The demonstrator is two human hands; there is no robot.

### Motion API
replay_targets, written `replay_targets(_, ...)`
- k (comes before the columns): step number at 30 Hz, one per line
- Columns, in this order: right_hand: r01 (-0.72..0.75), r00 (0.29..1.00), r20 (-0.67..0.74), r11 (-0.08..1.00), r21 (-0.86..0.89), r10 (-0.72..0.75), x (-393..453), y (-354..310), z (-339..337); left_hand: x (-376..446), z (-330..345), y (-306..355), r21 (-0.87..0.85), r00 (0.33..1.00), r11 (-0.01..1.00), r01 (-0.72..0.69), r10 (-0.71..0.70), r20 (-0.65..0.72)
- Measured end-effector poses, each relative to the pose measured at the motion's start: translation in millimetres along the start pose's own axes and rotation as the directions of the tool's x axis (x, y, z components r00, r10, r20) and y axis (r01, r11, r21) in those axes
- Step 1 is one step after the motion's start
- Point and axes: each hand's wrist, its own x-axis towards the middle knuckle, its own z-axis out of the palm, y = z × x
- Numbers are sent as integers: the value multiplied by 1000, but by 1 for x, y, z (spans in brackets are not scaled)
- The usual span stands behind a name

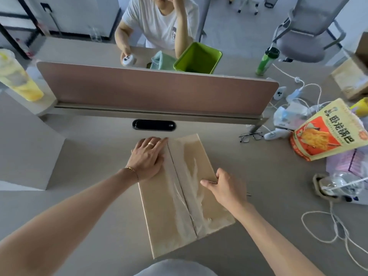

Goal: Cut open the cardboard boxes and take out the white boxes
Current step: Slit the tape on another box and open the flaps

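Cardboard box (179, 200) flat on desk, clear tape slit along seam.

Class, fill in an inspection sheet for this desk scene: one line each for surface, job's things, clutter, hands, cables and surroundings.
Surface: grey desk, backed by a brown divider panel.
Job's things: one cardboard box lying flat, flaps closed, clear tape along the centre seam; no white boxes seen.
Clutter: snack bag, glasses, plastic bags, green bin, green bottle, yellow drink cup.
Hands: left hand rests flat on the box's left flap; right hand grips the right flap's edge.
Cables: white cord looped at right.
Surroundings: a person seated opposite; office chair; another cardboard carton far right.
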Motion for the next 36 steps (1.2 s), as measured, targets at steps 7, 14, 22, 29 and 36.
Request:
replay_targets(7,-10,1000,-20,978,210,14,8,-18,-22,12,-2,5,-203,979,963,176,-193,-68)
replay_targets(14,176,981,-118,963,204,-154,31,-91,-21,30,-3,15,-410,925,845,342,-380,-12)
replay_targets(22,259,958,-167,952,161,-233,48,-117,-13,33,7,9,-289,943,904,316,-334,-14)
replay_targets(29,228,972,-103,956,184,-212,48,-121,-12,31,6,9,-318,945,899,301,-327,-28)
replay_targets(36,245,966,-116,961,132,-230,53,-126,-14,30,5,9,-330,945,896,296,-326,-36)
